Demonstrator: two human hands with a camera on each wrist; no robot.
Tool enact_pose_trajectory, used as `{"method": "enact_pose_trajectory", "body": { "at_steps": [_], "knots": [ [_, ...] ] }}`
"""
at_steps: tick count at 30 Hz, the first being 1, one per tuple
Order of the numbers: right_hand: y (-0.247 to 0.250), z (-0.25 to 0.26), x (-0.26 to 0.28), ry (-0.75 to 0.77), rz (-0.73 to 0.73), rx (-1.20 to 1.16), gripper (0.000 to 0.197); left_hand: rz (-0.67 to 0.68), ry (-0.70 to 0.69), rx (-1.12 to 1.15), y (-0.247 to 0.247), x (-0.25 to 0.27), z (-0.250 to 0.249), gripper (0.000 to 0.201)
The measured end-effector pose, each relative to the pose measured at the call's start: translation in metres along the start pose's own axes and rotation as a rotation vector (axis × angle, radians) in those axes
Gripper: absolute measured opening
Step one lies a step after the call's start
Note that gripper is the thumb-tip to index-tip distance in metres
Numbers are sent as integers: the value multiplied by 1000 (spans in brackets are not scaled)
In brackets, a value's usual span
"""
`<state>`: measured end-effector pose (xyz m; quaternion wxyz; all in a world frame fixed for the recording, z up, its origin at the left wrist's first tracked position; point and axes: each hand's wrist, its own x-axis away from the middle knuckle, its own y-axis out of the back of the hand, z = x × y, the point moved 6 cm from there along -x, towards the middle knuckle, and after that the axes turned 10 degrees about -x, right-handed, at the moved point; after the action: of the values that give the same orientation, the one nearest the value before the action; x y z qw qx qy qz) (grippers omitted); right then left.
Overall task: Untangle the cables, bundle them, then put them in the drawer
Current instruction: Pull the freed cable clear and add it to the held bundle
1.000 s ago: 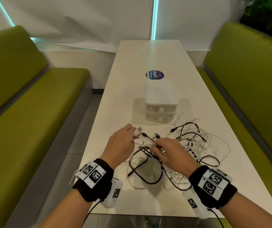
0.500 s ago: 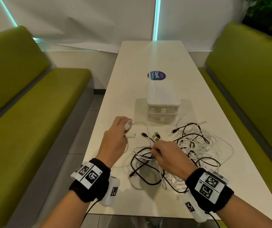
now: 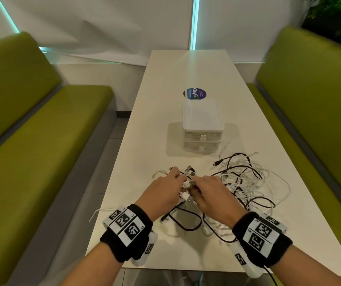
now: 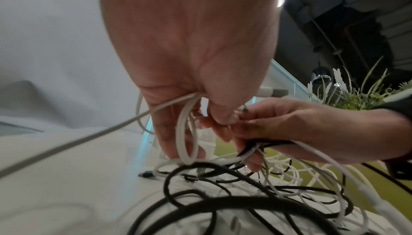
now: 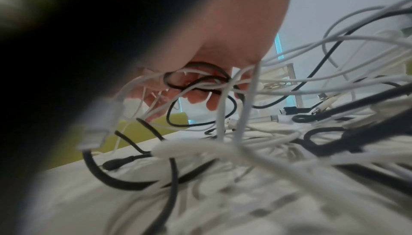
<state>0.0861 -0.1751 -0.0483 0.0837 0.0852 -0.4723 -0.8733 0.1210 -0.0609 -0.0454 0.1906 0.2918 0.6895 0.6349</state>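
Reading "ClayG" sticker (image 3: 194, 93), hands (image 3: 186, 189) gripping tangled cables (image 3: 246, 182)

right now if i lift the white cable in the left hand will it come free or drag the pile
Probably drags: the white cable hangs limp in loops from the left hand, so it is floppy. It runs into the pile, crossed by black cables, so neighbours likely lift too. It looks light.

Drawer unit (image 3: 202, 129) at mid-table (image 3: 136, 162), sticker (image 3: 194, 93) behind it; cable tangle (image 3: 242, 182) in front and to its right; a bench (image 3: 31, 141) flanks each side.
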Motion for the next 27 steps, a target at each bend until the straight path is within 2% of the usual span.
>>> {"method": "enact_pose_trajectory", "body": {
  "at_steps": [6,10,12,13,16,22,25,27],
  "knots": [
    [1,-7,-1,-21,27,-23,12,-258,74,224,14,-4,17,22],
    [9,-15,-1,-78,-114,-240,27,-374,194,719,27,2,24,25],
    [9,-20,0,-104,-104,-239,33,-399,279,878,31,6,31,22],
    [8,-21,1,-102,-101,-220,29,-407,302,913,31,8,34,23],
    [11,-18,3,-62,-152,-212,13,-435,356,901,30,10,40,24],
    [22,-17,3,-60,-282,-268,12,-412,518,872,21,12,58,26],
    [23,-18,1,-38,-303,-130,3,-366,472,679,22,10,59,24],
    [21,-19,-4,-39,-250,-74,16,-305,386,408,24,6,56,27]
  ]
}}
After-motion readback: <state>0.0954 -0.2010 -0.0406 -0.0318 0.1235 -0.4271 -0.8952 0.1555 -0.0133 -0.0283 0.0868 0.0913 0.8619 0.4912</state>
